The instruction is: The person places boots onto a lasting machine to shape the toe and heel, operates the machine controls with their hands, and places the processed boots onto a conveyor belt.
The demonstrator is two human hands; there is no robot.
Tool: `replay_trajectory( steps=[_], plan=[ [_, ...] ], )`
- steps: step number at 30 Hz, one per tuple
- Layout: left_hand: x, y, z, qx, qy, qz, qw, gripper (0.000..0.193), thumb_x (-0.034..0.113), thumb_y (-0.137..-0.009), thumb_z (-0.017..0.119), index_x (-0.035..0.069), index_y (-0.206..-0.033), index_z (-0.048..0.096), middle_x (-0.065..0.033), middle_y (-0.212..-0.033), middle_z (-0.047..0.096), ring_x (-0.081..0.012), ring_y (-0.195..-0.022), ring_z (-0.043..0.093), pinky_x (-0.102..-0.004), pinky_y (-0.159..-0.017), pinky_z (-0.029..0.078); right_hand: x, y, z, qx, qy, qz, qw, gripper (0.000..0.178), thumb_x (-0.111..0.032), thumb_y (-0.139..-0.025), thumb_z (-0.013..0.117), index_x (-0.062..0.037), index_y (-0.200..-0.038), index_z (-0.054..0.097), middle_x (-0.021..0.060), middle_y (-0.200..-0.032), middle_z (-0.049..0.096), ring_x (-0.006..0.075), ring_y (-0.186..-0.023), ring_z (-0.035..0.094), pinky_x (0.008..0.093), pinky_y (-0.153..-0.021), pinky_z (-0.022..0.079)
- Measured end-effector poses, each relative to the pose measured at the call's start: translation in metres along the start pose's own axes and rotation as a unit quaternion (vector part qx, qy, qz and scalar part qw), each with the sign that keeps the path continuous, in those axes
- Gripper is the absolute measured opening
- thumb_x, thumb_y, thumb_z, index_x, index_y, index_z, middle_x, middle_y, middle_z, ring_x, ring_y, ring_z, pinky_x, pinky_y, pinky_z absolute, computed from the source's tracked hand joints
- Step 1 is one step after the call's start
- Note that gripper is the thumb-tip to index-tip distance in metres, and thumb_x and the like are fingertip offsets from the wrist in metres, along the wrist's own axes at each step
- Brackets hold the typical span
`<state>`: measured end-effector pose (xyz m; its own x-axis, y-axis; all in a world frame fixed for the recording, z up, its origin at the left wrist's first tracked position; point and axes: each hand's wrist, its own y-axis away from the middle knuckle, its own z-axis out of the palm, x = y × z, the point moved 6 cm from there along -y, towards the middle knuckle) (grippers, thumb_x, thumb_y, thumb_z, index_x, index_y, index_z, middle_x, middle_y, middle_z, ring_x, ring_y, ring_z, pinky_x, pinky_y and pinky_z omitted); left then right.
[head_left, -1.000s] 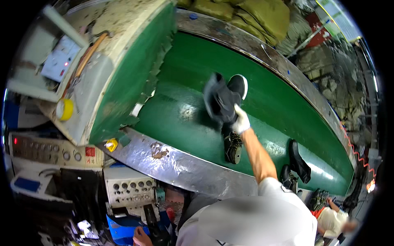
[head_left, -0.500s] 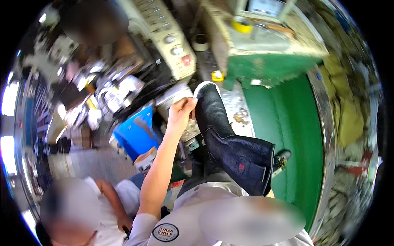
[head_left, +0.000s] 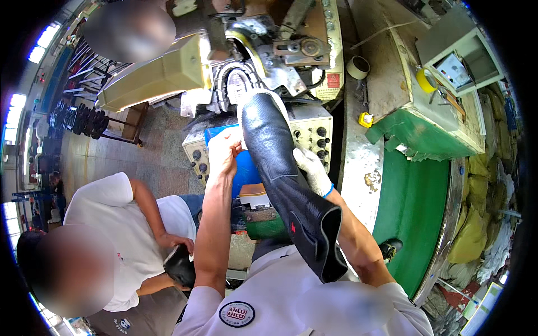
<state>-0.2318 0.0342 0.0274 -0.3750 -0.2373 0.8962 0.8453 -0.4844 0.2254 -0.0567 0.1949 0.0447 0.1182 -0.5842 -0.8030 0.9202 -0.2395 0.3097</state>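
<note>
A tall black leather boot with a pale edge along its sole stretches away from me, its open top near my chest. Its toe end lies at the curved metal clamp of a machine; whether they touch I cannot tell. My bare left hand is closed at the boot's left side, below the toe, its fingertips partly hidden. On the other side my right hand, in a white knitted glove with a blue cuff, grips the boot near the ankle, its fingers partly behind it.
Control knobs line the machine's front, above a blue sheet. At left a seated co-worker holds a dark shoe piece. To the right stands a worn bench with yellow tape. Sacks are piled far right.
My view has swung left, bringing the machine in front of me. The boot now reaches the clamp, its shaft turned more lengthwise. My gloved right hand, hidden before, shows on it.
</note>
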Motion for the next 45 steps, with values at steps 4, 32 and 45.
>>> replay_trajectory(
  steps=[4,32,45],
  plan=[
    [0.011,-0.012,-0.021,0.083,0.026,0.026,0.996,0.019,0.008,-0.094,0.070,-0.003,-0.108,0.072,-0.0050,-0.091,0.072,-0.0112,-0.075,0.067,-0.0231,-0.067,0.054,0.008,-0.040,0.022,0.003,-0.007,-0.022,1.000,0.055,-0.029,-0.103,0.063,0.0033,-0.146,0.051,0.0082,-0.131,0.064,0.0156,-0.113,0.061,0.0297,-0.098,0.048],
    [-0.046,-0.017,-0.004,0.031,0.234,-0.196,0.952,0.045,0.045,-0.108,0.051,0.005,-0.113,0.069,-0.0057,-0.096,0.069,-0.0172,-0.085,0.063,-0.0319,-0.081,0.052,-0.040,-0.101,0.055,0.110,0.324,-0.150,0.928,0.065,-0.036,-0.102,0.062,-0.0062,-0.156,0.041,0.0117,-0.103,0.074,0.0145,-0.098,0.066,0.0315,-0.089,0.051],
    [-0.041,-0.019,-0.022,0.060,0.190,-0.168,0.965,0.047,0.048,-0.105,0.056,0.004,-0.104,0.073,-0.0040,-0.092,0.070,-0.0150,-0.083,0.062,-0.0309,-0.077,0.050,-0.046,-0.153,0.068,0.102,0.529,-0.298,0.788,0.062,-0.041,-0.104,0.050,-0.0175,-0.159,0.034,0.0292,-0.108,0.066,0.0427,-0.097,0.068,0.0485,-0.087,0.052]
  ],
)
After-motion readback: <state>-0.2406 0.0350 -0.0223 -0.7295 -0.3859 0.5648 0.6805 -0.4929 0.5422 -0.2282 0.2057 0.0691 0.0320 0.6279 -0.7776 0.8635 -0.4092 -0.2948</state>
